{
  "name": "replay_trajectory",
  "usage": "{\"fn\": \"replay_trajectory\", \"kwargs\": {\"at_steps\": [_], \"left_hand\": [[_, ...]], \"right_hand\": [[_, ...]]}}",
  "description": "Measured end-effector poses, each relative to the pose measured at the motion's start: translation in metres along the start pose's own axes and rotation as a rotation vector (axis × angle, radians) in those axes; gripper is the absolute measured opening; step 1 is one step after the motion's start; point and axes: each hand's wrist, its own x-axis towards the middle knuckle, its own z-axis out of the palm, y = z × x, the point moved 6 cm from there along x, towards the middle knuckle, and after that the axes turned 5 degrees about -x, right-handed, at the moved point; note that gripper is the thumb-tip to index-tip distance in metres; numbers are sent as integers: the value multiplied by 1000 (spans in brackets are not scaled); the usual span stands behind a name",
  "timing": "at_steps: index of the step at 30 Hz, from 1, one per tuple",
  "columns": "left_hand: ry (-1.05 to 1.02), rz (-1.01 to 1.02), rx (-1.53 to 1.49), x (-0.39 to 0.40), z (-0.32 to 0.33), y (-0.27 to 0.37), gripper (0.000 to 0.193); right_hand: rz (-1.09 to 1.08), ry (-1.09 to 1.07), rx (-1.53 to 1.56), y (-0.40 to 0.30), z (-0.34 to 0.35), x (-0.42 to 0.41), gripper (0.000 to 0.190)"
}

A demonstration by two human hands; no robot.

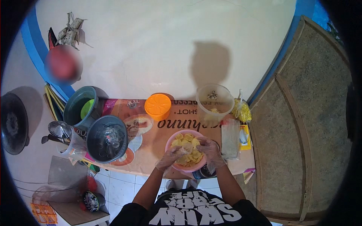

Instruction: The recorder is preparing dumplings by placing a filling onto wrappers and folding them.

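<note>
A pink plastic bowl (168, 141) full of thin yellow chips (192, 159) stands at the table's front edge. Both my hands wear clear plastic gloves and are over this bowl. My left hand (172, 156) comes in from its left side, its fingertips at a translucent piece (186, 148) that looks like a small clear plastic bag. From the right, my right hand (210, 151) has its fingers bent over the chips near the rim; whether they grip anything is hard to make out. A stack of clear plastic bags (230, 139) lies right of my right hand.
Behind the bowl stand an orange lidded container (157, 106) and a clear tub (215, 113) with a few chips. Grey buckets (92, 141) and a utensil holder (76, 144) crowd the left. A bag of yellow pieces (242, 111) sits at the back right, near a brown board (277, 155).
</note>
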Motion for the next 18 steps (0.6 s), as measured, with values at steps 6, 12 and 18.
{"fn": "replay_trajectory", "kwargs": {"at_steps": [6, 12, 18], "left_hand": [[-110, -94, -65, -7, 14, 16, 43], [-93, -136, -96, -8, 25, 31, 43], [-93, -57, -191, 3, 7, 9, 36]], "right_hand": [[28, -190, -385, -30, 41, -6, 35], [26, -168, -479, -32, 54, -9, 32], [57, -205, -466, -20, 43, -7, 27]]}}
